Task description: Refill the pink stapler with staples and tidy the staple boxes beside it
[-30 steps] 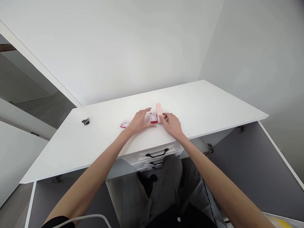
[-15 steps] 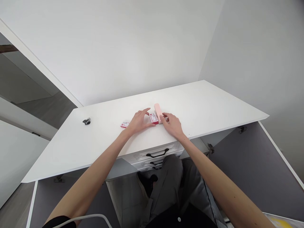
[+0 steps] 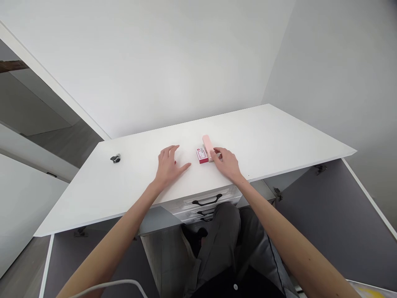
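On the white cabinet top, a pink stapler [image 3: 208,144] lies lengthwise away from me. The thumb and fingers of my right hand [image 3: 227,162] close on its near end. Touching or nearly touching its left side is a small red-and-white box [image 3: 202,155]. Further left, my left hand [image 3: 167,166] hovers low over the surface, thumb and fingers spread, with nothing gripped. A bit of red [image 3: 175,162] shows behind its fingers, mostly hidden by them. Off to the far left sits a small black-and-silver staple remover [image 3: 115,158].
Below the cabinet top [image 3: 266,132] are drawers with black handles [image 3: 207,200]. A grey-faced door [image 3: 335,207] swings out on the right, another [image 3: 102,240] on the left. A pale cable [image 3: 114,283] crosses near my left forearm. White wall rises behind.
My left hand has moved left, away from the box beside the stapler, and now covers the second red-and-white box. My right hand stays at the stapler. The view has shifted slightly.
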